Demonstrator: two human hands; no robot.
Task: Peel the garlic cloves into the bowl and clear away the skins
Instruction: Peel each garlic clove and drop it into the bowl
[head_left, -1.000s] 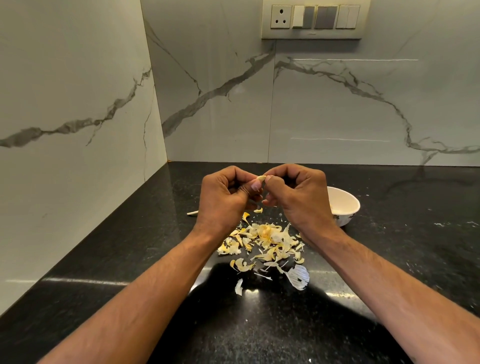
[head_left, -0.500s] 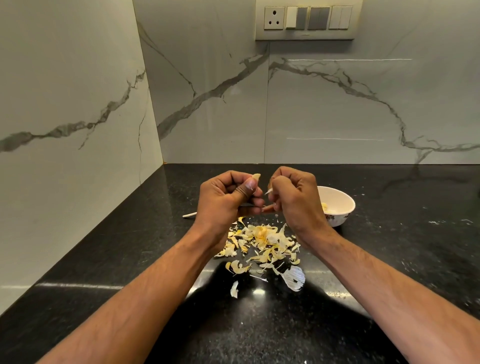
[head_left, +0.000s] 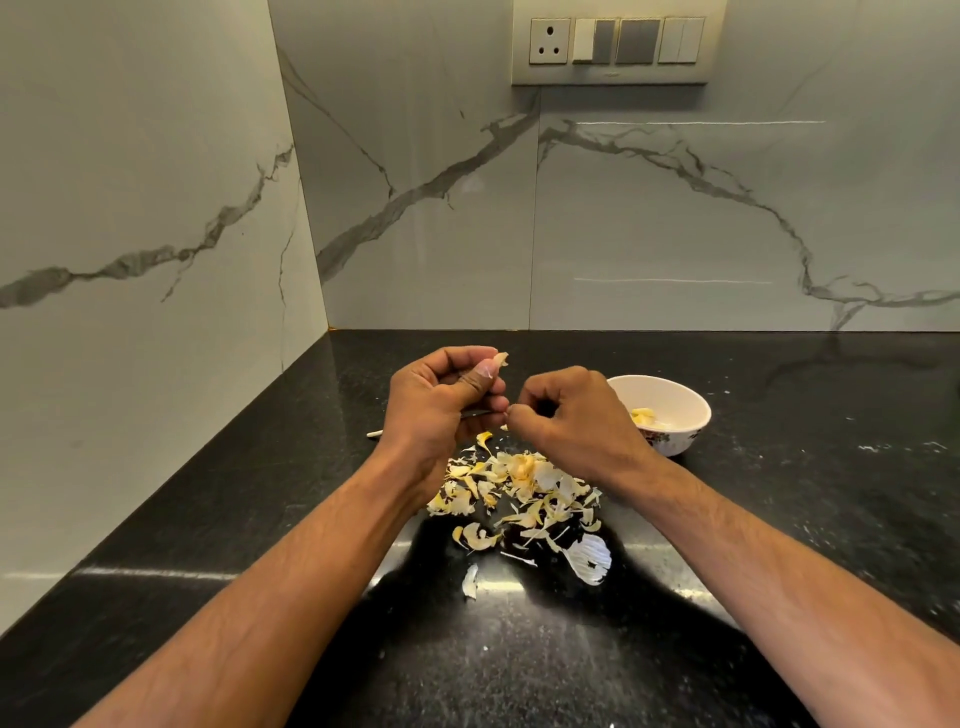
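Observation:
My left hand (head_left: 441, 400) grips a garlic clove (head_left: 500, 359) whose pale tip pokes out above the thumb. A thin grey strip shows under its fingers. My right hand (head_left: 571, 421) is just to the right, with fingers curled and fingertips pinched on a small bit of skin that barely shows. Both hands hover over a heap of yellow and white garlic skins (head_left: 524, 483) on the black counter. The white bowl (head_left: 693, 415) stands behind my right hand and has peeled cloves (head_left: 644, 415) inside.
The black stone counter (head_left: 779, 519) runs into a corner of marble walls at left and back. A switch panel (head_left: 608, 41) sits high on the back wall. A thin white stick end (head_left: 374, 434) shows left of my left hand. One large white skin (head_left: 589, 558) lies nearest me.
My hands were joined on the clove, then drew apart. The right hand pulled away a bit of skin and dropped lower, towards the heap. The left hand still holds the clove up.

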